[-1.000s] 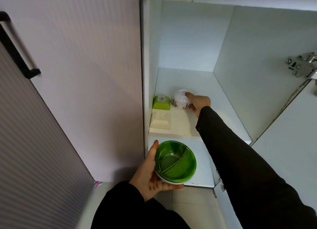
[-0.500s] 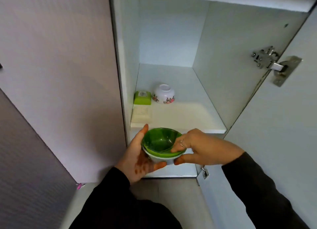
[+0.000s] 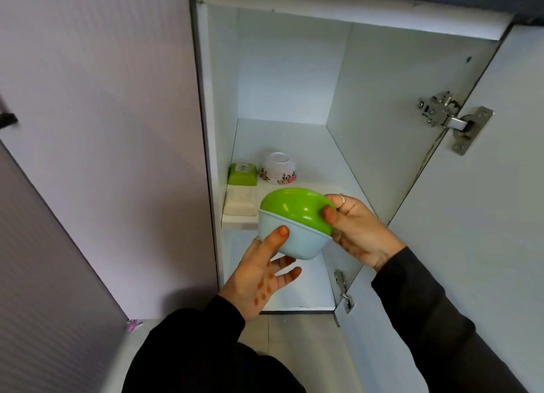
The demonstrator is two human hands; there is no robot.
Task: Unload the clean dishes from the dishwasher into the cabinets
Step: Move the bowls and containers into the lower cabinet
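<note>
A green bowl (image 3: 291,205) is nested in a pale blue bowl (image 3: 294,238), both tilted away from me in front of the open cabinet. My right hand (image 3: 359,230) grips the green bowl at its right side, thumb on the outside. My left hand (image 3: 262,272) holds the blue bowl from below, thumb pressed on its wall. On the cabinet shelf (image 3: 323,171) stand an upside-down white bowl with flowers (image 3: 278,168), a green box (image 3: 242,173) and a cream box (image 3: 240,202).
The cabinet door (image 3: 485,216) stands open on the right, with metal hinges (image 3: 450,118). A closed pale door (image 3: 103,142) is on the left. The lower cabinet floor (image 3: 300,289) lies under the bowls.
The bowl stack has been lifted and tipped over, so the green bowl's outside now faces me. My right hand has shifted to the green bowl's side. The view has moved closer.
</note>
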